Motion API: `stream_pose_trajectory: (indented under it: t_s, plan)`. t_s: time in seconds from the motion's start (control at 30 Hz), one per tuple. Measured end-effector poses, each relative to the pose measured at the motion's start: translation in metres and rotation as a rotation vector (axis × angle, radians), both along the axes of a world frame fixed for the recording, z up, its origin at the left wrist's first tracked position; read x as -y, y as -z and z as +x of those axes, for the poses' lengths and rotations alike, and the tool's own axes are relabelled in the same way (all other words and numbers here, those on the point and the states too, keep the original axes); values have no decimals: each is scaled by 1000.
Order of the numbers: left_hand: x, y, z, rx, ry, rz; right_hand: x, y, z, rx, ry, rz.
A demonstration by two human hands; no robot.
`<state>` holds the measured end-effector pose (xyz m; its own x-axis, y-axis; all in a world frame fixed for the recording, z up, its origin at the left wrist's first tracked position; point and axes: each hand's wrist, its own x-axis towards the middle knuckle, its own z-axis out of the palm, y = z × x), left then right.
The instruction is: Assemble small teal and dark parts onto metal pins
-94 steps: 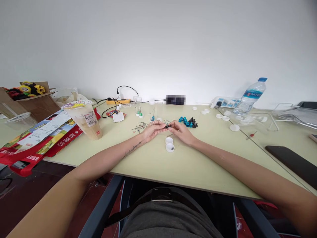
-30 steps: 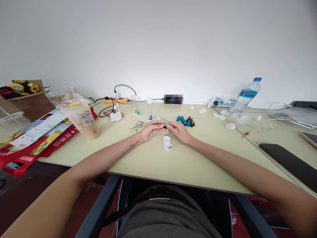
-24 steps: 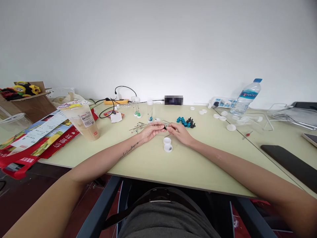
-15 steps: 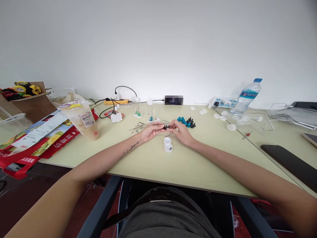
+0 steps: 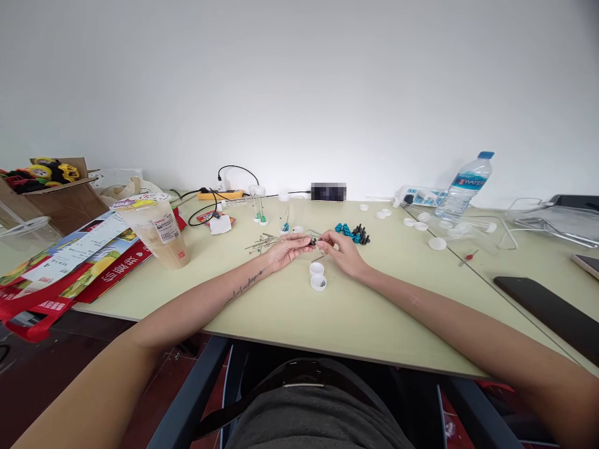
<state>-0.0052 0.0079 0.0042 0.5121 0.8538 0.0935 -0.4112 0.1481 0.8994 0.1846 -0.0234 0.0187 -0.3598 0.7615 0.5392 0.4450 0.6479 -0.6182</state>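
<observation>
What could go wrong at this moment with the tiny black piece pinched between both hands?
The small black piece sits only at the fingertips of left hand and right hand; it might slip and roll off. A wrist could nudge the two white round caps or scatter the thin metal pins.

Both bare forearms stretch from the lower corners of the frame toward its centre. The left hand (image 5: 286,249) and right hand (image 5: 340,251) meet there, fingertips pinched together and almost touching, wrists low, a tattoo along the left forearm.
</observation>
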Motion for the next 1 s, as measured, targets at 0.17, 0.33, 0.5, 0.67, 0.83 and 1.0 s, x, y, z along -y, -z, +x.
stream_pose_trajectory:
  t_s: [0.17,0.33,0.5,0.67,0.83,1.0]
  plan:
    - [0,1,0,-24,19,33,1,0,0,19,-36,-36]
    - [2,-1,1,11,11,14,1,-2,-1,6,4,11]
    - [1,0,1,2,28,10,2,-2,-1,-9,-32,-13]
    - [0,2,0,-11,54,31,3,-1,-1,1,-117,-76]
    - [0,2,-1,-7,88,56,4,-3,-1,2,-103,-58]
    - [-2,3,0,14,54,48,2,-2,-2,-9,-101,-42]
